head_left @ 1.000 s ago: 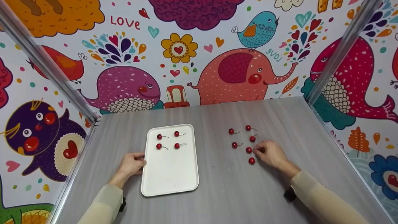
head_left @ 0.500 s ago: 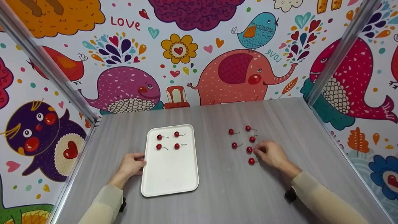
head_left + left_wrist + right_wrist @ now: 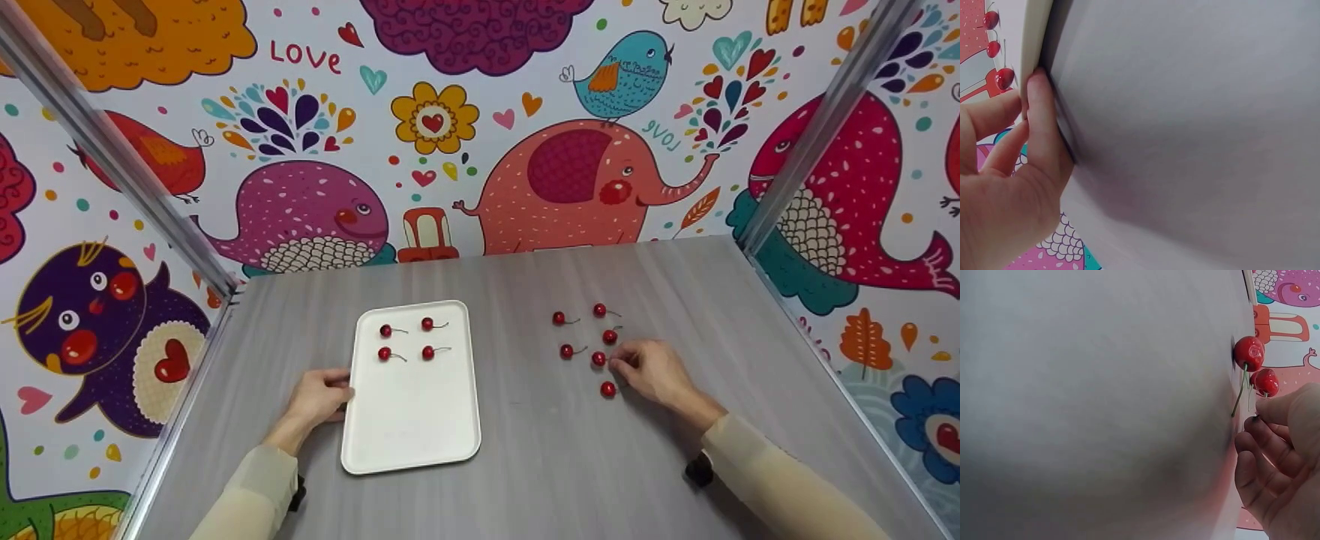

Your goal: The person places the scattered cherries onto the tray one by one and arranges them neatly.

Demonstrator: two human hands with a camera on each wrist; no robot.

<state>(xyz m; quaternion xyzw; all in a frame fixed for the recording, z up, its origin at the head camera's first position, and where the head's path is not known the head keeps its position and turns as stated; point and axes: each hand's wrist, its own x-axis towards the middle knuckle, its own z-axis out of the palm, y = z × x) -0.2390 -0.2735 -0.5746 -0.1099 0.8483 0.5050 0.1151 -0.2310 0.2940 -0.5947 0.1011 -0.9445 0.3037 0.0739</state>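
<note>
My left hand (image 3: 319, 394) grips the left rim of a white rectangular tray (image 3: 411, 420). In the left wrist view, the fingers pinch the tray's edge (image 3: 1034, 45). Several red cherries with thin stems lie in the tray's far half, one of them a cherry (image 3: 385, 330) at the far left. On the right, my right hand (image 3: 652, 369) pinches the stem end of a cherry (image 3: 598, 358) between thumb and forefinger. A dark stem tip shows at those fingertips in the right wrist view. Just nearer the body sits another cherry (image 3: 607, 389), close to the hand.
More loose cherries, among them one cherry (image 3: 559, 319) at the far left of the group, lie on the grey wood-grain table (image 3: 517, 435). Beyond the table's far edge stands a wall (image 3: 450, 165) printed with cartoon animals. Metal posts (image 3: 795, 150) rise at both back corners.
The cherry at my right fingertips has shifted slightly left and away from me. My left hand and the tray stay in place.
</note>
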